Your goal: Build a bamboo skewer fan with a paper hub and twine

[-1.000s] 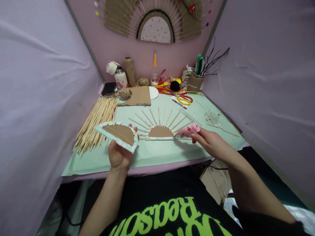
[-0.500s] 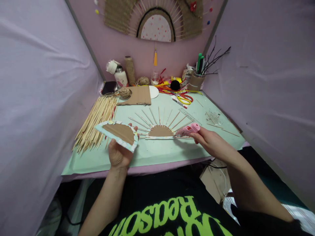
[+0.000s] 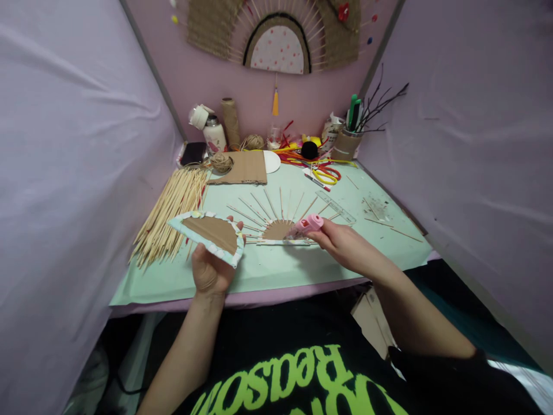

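My left hand (image 3: 212,271) holds up a half-round cardboard piece (image 3: 211,231) edged with pale blue and white fabric or paper, its bare brown side facing me. The thumb presses its lower edge, and the fingers show behind the right end. In my right hand (image 3: 341,242) is a pink, partly clear dispenser (image 3: 306,225), like a glue roller, its tip pointing down and left. It hangs over a second half-round cardboard piece (image 3: 273,230) lying on the table, with thin sticks (image 3: 268,203) fanning out from it. Whether the tip touches that piece I cannot tell.
A heap of bamboo sticks (image 3: 166,219) lies at the left. Behind are a cardboard sheet (image 3: 248,167), twine ball (image 3: 221,163), yellow-handled scissors (image 3: 322,176) and bottle (image 3: 213,135). A clear ruler (image 3: 336,207) lies at the right. A large decorated fan (image 3: 276,49) hangs above.
My right hand has moved left with the pink dispenser, from the right end of the lying half-round piece to over its middle. My left hand stays nearly still with its cardboard piece.
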`<state>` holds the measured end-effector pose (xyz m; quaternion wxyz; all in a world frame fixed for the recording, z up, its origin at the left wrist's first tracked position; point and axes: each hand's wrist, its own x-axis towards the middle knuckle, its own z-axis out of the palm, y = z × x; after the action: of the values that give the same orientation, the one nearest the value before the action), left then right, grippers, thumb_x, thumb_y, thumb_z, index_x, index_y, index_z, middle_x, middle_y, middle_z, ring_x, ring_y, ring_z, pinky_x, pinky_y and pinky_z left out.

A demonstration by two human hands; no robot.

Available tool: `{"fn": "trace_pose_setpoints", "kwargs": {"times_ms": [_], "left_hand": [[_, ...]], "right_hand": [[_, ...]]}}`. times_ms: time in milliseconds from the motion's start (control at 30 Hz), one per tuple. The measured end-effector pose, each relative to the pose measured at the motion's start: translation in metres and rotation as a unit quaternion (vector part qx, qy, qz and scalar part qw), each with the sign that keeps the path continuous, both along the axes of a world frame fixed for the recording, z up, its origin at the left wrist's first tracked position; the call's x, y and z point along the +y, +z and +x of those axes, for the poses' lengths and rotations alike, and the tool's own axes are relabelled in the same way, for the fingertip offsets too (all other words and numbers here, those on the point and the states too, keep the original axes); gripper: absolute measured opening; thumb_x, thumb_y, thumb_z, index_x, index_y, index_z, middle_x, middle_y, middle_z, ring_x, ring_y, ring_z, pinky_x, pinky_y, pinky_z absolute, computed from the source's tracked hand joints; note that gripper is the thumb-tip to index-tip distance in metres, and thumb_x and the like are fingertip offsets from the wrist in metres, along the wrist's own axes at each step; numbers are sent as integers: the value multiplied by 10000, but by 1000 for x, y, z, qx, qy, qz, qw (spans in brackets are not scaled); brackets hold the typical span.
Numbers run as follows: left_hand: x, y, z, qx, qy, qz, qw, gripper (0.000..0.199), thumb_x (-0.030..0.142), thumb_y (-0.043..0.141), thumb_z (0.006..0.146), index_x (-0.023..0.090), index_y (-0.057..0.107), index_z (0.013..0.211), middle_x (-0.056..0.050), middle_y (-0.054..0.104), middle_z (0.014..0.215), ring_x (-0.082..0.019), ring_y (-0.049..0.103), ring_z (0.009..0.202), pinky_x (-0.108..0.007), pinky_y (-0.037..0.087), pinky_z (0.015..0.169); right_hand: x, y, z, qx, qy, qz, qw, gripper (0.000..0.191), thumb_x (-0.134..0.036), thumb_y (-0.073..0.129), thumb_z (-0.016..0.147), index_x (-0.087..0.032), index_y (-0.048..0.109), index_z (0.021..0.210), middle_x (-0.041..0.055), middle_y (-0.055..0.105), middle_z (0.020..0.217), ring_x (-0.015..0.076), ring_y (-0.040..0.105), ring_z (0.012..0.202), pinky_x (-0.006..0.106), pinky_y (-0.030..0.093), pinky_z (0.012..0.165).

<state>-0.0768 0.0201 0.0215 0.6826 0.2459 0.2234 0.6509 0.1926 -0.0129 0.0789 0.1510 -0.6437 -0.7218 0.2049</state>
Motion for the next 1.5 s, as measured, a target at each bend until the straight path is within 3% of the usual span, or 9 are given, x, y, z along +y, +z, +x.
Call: {"fn": "trace_pose_setpoints", "kwargs": {"times_ms": [233,500,933,1100,1500], "left_hand": [[1,0,-1,-11,-7,0,1000,700,476,820,645,250,599,1270,-92,633,1324,-348,535,1294,-391,584,912],[1,0,-1,-4,-6,6,1000,716,495,817,648,243,592,1279,-104,623,1332,-361,507,1318,-449,547,984],[1,0,-1,-2,-7,4,1000,656,486,810,652,259,623,1239,-85,643,1307,-342,549,1279,-399,592,904],[1,0,-1,4,-9,4,1000,657,503,803,656,267,620,1242,-86,626,1337,-354,521,1309,-442,572,945],[0,0,0,-1,-8,-5,1000,701,502,819,636,247,611,1256,-95,615,1351,-362,482,1343,-440,554,978]], "right_hand": [[7,3,-16,-2,27,-7,1000,371,-509,356,995,-223,588,1047,79,717,976,234,650,850,273,387,680],[7,2,-18,25,35,-11,999,374,-504,360,996,-217,600,991,71,709,954,222,636,836,276,380,688],[11,1,-24,69,52,-16,996,354,-481,380,994,-217,615,1017,59,710,954,205,632,842,276,402,722],[10,4,-24,41,33,-23,998,376,-498,376,986,-217,607,892,42,697,856,202,613,777,279,383,693],[11,1,1,-12,-24,-11,1000,396,-536,361,978,-223,600,936,67,699,884,220,622,767,293,395,677]]}}
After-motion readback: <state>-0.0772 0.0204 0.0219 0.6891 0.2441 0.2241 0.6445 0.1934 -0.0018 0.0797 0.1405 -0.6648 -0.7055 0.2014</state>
